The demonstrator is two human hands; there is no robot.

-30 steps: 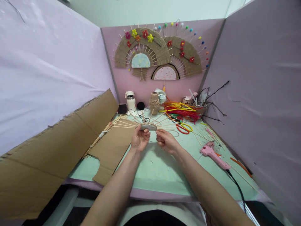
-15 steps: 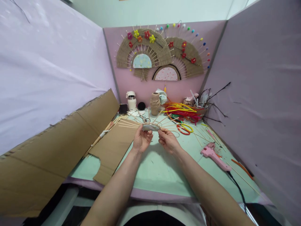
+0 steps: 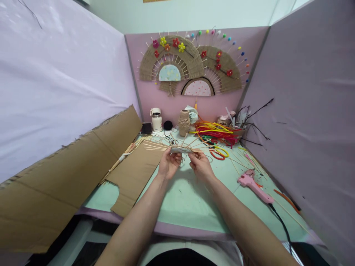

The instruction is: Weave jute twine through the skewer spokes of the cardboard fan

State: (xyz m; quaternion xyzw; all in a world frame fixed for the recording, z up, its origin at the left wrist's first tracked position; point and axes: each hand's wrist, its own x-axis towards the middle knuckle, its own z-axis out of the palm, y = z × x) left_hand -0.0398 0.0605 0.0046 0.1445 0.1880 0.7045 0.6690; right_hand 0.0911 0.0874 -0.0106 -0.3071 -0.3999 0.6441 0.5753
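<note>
Above the green tabletop, a small half-round fan frame is held up, with thin wooden sticks fanning outward from its pale, patterned base. My left hand grips the left end of that base, fingers curled under it and thumb on top. At the right end, my right hand pinches the base between thumb and fingers. A strand of twine dangles below the base between the hands. Behind the frame stands a spool of brown twine. Scissors with red and yellow handles lie to the right of my right hand.
A pink glue gun with a black cord lies at the right. Cardboard sheets cover the left side. Red and yellow pipe cleaners are heaped at the back, near a white bottle. Two finished fans hang on the back panel.
The fan frame has tilted slightly, and the dangling twine below it now shows. Both hands keep their hold. The whole view has shifted a little.
</note>
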